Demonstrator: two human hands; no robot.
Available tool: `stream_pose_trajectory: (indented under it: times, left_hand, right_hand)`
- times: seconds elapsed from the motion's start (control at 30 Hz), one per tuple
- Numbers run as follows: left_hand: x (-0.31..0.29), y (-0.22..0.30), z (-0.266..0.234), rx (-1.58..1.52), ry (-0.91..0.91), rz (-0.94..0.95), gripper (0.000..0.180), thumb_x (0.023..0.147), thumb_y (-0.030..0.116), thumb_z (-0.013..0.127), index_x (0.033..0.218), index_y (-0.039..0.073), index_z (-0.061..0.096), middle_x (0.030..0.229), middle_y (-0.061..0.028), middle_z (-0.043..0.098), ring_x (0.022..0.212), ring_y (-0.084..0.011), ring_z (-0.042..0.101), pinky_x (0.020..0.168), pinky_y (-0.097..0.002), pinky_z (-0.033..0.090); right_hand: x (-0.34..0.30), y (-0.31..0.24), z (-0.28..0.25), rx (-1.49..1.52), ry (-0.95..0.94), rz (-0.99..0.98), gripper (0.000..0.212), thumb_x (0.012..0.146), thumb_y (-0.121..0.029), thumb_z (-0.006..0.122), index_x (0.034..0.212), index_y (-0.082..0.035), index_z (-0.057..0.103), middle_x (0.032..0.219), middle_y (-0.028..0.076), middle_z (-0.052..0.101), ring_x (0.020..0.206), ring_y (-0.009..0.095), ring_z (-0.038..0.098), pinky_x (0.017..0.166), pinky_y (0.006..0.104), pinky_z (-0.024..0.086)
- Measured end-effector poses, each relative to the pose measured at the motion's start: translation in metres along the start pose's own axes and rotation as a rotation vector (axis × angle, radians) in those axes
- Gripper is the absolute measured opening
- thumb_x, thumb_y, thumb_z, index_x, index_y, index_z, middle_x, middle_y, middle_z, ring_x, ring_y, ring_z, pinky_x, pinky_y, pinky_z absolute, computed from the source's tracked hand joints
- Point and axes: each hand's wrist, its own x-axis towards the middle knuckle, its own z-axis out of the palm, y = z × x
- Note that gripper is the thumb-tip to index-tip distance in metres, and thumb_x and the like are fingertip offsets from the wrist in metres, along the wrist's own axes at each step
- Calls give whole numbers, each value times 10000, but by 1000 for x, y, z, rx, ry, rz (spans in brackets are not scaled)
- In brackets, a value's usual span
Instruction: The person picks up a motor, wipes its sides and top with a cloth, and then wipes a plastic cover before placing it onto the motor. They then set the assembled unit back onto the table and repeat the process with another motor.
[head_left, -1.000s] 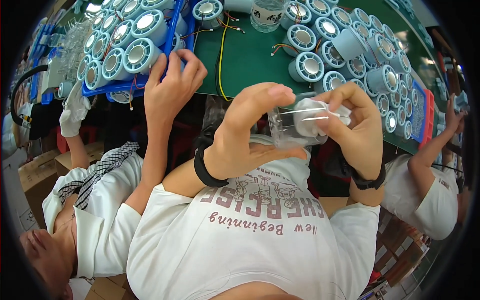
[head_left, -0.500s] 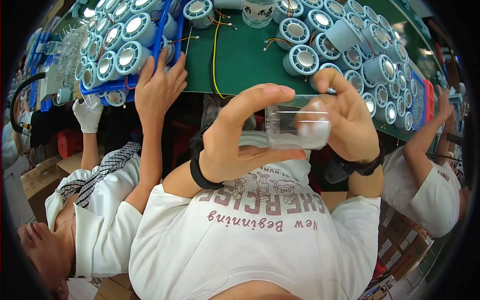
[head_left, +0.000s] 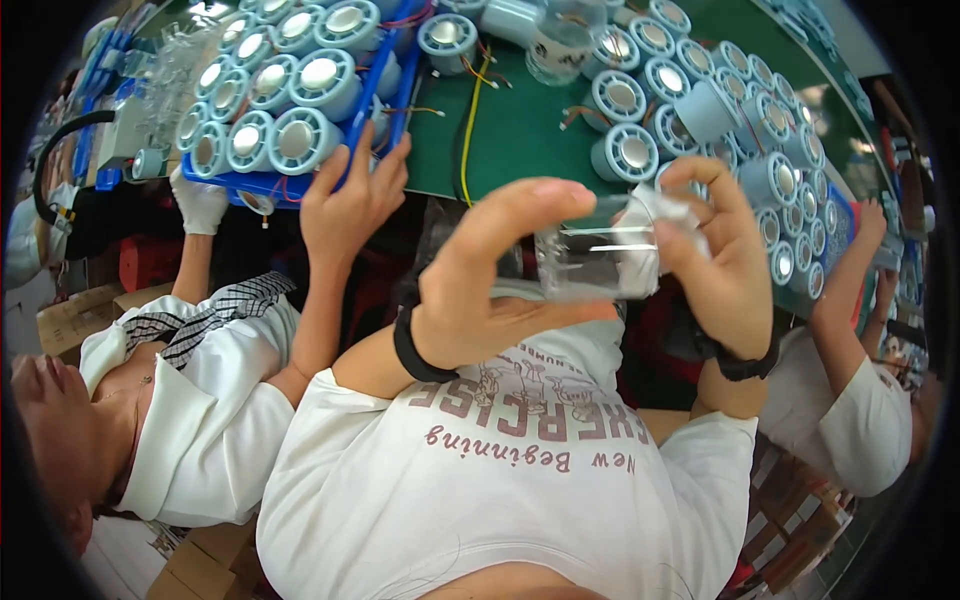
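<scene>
In front of my chest a clear plastic cylinder (head_left: 590,268) lies on its side, held across by the fingers and thumb of my left hand (head_left: 480,270). My right hand (head_left: 718,262) pinches a crumpled white wipe (head_left: 640,232), cloth or tissue, I cannot tell which. The wipe bulges from the cylinder's right end, and part of it seems to be inside. Motion blurs this end, and some of my right fingertips are hidden by the wipe. Both wrists wear black bands.
Pale blue round parts with wires crowd the green table (head_left: 445,150), many in a blue tray (head_left: 385,90) at left. A person's bare hand (head_left: 355,200) rests at that tray, a white-gloved hand (head_left: 200,205) beside it. A clear bottle (head_left: 560,50) stands at the back. Another person's arm (head_left: 845,300) is at right.
The white wipe now shows at the cylinder's right end, where mostly blurred fingers showed before. My right hand has moved slightly rightward. The table scene has shifted right and down in view.
</scene>
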Motion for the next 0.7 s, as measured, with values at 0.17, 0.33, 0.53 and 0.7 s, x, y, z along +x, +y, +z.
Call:
stream_pose_trajectory:
  times: [0.17, 0.33, 0.53, 0.7]
  left_hand:
    - [-7, -14, 9, 10, 94, 148, 1083, 514, 90, 945, 1398, -4, 326, 1234, -165, 539, 1164, -300, 564, 969, -423, 487]
    - [-1, -2, -7, 93, 291, 77, 913, 628, 40, 876, 1390, 6, 374, 1204, -116, 496, 1145, -266, 537, 950, -396, 485]
    - [21, 5, -38, 325, 668, -82, 747, 704, 56, 787, 1367, 16, 445, 1157, -125, 556, 998, -197, 512, 840, -313, 494]
    - [17, 26, -32, 236, 791, -296, 732, 690, 83, 807, 1336, 19, 470, 1200, -125, 561, 993, -209, 528, 826, -327, 476]
  right_hand:
    - [0, 0, -10, -50, 10, -120, 237, 915, -36, 557, 1141, 11, 506, 924, 47, 591, 830, 95, 580, 689, 212, 455]
    - [-10, -19, -34, -67, 87, -252, 201, 944, -121, 528, 1103, 1, 548, 726, -23, 507, 541, 21, 384, 479, 180, 265]
    - [-15, -47, -29, -670, 205, -273, 227, 961, -154, 531, 1122, -7, 595, 731, -11, 521, 485, 11, 323, 445, 177, 231]
    - [23, -97, -54, -842, 229, -310, 250, 950, -101, 541, 1167, -1, 616, 815, 16, 598, 562, 51, 464, 521, 204, 369]
